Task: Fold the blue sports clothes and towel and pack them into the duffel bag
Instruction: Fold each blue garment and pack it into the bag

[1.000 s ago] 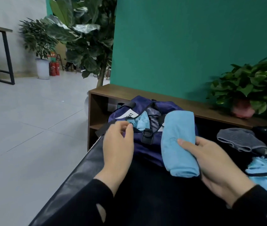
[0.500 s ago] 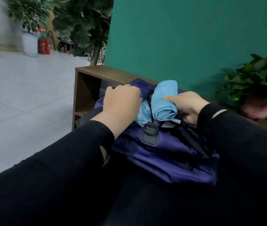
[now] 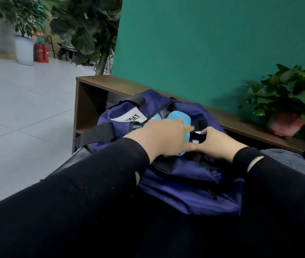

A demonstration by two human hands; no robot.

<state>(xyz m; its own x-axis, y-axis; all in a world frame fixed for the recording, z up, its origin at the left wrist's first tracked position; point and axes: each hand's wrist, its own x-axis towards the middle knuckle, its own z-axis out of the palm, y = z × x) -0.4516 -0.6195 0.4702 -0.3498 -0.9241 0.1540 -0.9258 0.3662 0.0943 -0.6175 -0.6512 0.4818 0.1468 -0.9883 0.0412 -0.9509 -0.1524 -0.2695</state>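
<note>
The navy duffel bag (image 3: 194, 185) lies open on a black padded surface in front of me. A rolled light-blue towel (image 3: 178, 116) sits in its opening, beside a bit of shiny light-blue cloth (image 3: 154, 118). My left hand (image 3: 162, 138) lies across the towel with fingers stretched out, pressing it down into the bag. My right hand (image 3: 216, 144) pinches the black edging at the right side of the opening, fingers curled round it. Both hands hide most of the towel.
A grey striped garment (image 3: 293, 161) lies to the right of the bag. Behind the bag runs a low wooden shelf unit (image 3: 99, 81) against a green wall, with a potted plant (image 3: 293, 94) on its right. Tiled floor lies to the left.
The towel went from my right hand beside the bag into the bag's opening. My left hand moved off the bag's edge onto the towel, and my right hand let go of it and took the edging.
</note>
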